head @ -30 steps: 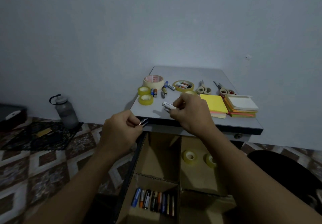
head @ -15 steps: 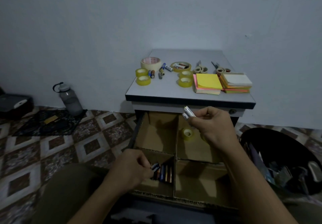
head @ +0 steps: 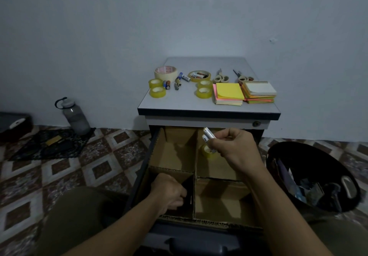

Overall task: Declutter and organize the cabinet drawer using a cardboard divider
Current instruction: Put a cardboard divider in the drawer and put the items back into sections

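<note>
R hand [head: 237, 148] pinches white batteries [head: 209, 137] at frame centre; L hand [head: 169, 193] curled in lower-left divider [head: 171, 169] compartment, grip unclear.

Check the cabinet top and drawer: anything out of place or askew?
Nothing looks damaged or spilled. On the cabinet top, a few batteries sit inside a tape roll, and other loose batteries lie at mixed angles to its left, unsorted.

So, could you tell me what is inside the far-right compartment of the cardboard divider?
One yellow tape roll, partly covered by the right hand holding white batteries; anything beneath that hand is hidden.
</note>
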`<state>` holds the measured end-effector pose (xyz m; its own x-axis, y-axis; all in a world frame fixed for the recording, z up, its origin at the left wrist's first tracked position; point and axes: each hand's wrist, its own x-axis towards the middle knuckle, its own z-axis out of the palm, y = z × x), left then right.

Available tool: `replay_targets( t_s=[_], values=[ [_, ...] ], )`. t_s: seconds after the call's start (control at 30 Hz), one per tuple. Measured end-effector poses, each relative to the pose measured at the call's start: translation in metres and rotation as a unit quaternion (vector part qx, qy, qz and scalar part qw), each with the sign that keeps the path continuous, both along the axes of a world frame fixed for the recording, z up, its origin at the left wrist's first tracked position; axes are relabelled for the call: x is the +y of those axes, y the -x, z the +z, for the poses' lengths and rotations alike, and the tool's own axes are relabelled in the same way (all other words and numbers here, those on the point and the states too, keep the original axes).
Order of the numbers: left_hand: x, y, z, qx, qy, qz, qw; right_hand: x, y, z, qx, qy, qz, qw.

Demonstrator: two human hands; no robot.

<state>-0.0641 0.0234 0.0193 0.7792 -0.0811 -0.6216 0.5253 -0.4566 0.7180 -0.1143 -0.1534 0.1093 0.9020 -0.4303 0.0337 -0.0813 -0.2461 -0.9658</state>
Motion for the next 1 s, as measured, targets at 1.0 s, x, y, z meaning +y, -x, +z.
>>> replay_targets(
  t_s=[1.0],
  values=[
    [0.1,-0.061,0.034,-0.314,-0.067,-0.119,0.94,0.098,0.007,-0.036,0.114,0.062,0.051,0.99]
  ],
)
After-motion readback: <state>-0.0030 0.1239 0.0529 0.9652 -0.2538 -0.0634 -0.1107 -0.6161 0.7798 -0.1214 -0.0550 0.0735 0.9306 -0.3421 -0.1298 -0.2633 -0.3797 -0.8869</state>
